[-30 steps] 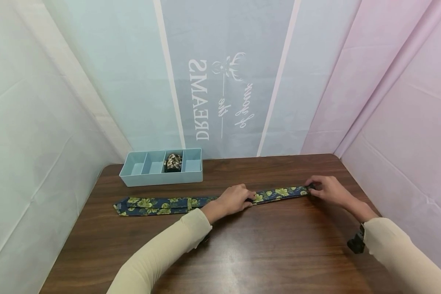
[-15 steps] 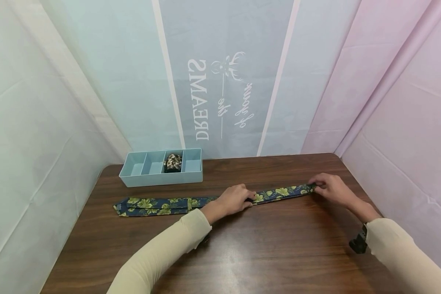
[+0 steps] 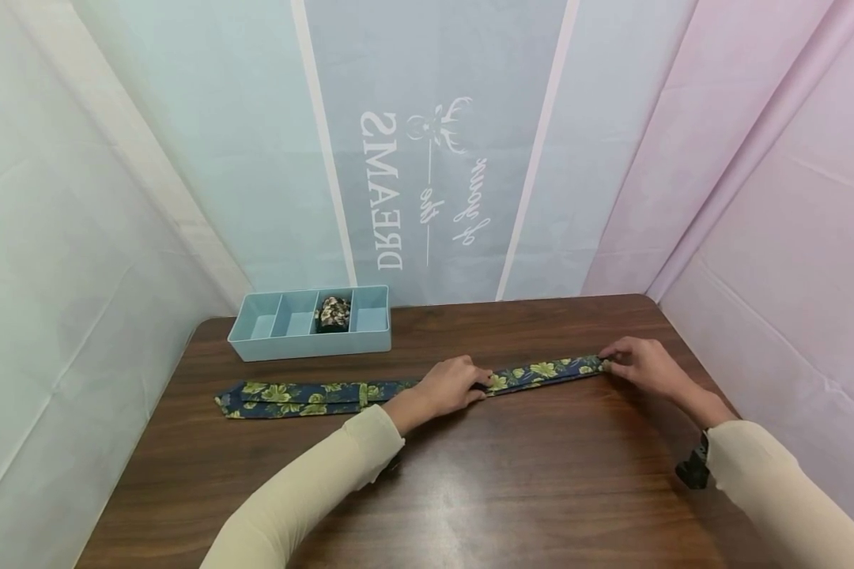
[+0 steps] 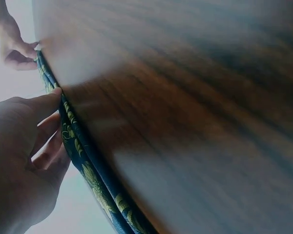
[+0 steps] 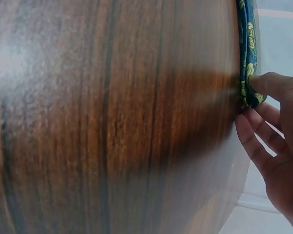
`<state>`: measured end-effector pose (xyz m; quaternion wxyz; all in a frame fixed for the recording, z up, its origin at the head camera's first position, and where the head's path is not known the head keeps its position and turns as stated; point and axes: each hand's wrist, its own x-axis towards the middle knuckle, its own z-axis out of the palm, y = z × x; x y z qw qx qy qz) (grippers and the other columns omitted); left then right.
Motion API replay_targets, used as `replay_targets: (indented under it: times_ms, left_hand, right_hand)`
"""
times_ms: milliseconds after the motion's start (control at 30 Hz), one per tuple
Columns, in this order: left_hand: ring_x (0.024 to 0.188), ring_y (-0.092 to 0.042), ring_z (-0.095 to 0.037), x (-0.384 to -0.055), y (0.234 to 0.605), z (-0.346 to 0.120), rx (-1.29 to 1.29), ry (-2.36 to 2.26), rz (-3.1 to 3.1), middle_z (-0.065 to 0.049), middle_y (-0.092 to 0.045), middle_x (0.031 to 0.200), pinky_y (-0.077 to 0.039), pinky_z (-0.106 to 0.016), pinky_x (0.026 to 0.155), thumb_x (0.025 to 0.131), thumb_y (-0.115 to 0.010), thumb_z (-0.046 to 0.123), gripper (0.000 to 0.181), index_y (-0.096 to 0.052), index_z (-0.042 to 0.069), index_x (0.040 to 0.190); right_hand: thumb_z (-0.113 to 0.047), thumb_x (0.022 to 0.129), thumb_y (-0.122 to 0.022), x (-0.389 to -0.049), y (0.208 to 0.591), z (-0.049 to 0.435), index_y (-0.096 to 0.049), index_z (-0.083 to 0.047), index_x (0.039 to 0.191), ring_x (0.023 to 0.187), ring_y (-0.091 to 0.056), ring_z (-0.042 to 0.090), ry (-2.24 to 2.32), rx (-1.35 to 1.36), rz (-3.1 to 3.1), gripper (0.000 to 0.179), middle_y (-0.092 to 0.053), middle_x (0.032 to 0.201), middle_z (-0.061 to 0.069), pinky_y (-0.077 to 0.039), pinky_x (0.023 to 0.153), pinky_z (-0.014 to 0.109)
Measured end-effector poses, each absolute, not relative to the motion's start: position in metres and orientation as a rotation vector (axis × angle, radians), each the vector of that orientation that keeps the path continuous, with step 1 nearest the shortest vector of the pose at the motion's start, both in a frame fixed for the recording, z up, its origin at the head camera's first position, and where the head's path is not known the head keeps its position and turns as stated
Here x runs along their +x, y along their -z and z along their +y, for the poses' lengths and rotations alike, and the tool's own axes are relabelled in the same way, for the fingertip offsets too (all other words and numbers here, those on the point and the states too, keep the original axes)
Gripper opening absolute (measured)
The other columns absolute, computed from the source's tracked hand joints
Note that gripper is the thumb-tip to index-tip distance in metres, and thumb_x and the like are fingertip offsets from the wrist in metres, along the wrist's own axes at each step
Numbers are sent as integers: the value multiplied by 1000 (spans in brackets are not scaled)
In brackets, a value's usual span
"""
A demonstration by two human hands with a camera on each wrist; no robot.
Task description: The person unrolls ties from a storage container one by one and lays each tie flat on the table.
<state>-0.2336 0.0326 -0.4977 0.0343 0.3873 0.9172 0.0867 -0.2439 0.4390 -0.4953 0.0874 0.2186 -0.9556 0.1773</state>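
Across a brown table (image 3: 527, 466), a floral tie (image 3: 327, 393) lies stretched sideways, close in front of a blue tray (image 3: 313, 346), its pointed end toward the left and its narrower end toward the right. A person's left hand (image 3: 450, 386) pinches the tie partway along, thumb to one side and fingers to the other, while the right hand (image 3: 644, 367) grips the right-hand tip between thumb and fingers. A small loop (image 3: 364, 397) crosses the tie left of both hands, and layers show along the edge, so it appears doubled. A dark patterned roll (image 3: 334, 314) sits in the tray's third compartment from the left. The fabric looks light, soft and limp, perhaps slightly slick, unlikely to break but easily skewed; the surest hold seems a pinch through all layers at the tip, the other hand steadying the middle.
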Motion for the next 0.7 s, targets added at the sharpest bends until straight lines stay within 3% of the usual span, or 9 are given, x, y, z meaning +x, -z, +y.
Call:
replay_targets:
  times_ms: [200, 433, 700]
  left_hand:
    - [108, -65, -12, -235, 499, 29, 1206, -257, 2828, 3, -72, 131, -58, -27, 82, 106, -67, 34, 36, -72, 24, 140]
    - [128, -61, -15, -234, 497, 2, 1235, -335, 2839, 5, -65, 148, -59, -33, 95, 106, -68, 34, 37, -72, 19, 139]
    - [129, -61, -21, -227, 487, -46, 1217, -575, 2892, -3, -67, 144, -59, -42, 98, 104, -71, 30, 36, -74, 15, 136]
  right_hand:
    - [-4, 87, -85, -252, 499, 439, -82, -7, 102, 81, -67, 18, -518, 666, -2837, 16, -76, 95, 6, -56, 69, 42]
    - [-4, 88, -84, -252, 499, 438, -81, -7, 104, 83, -68, 20, -532, 643, -2869, 17, -76, 96, 7, -56, 70, 43]
    - [-5, 88, -86, -252, 498, 439, -81, -8, 104, 87, -72, 25, -581, 628, -2871, 17, -77, 101, 10, -59, 72, 45]
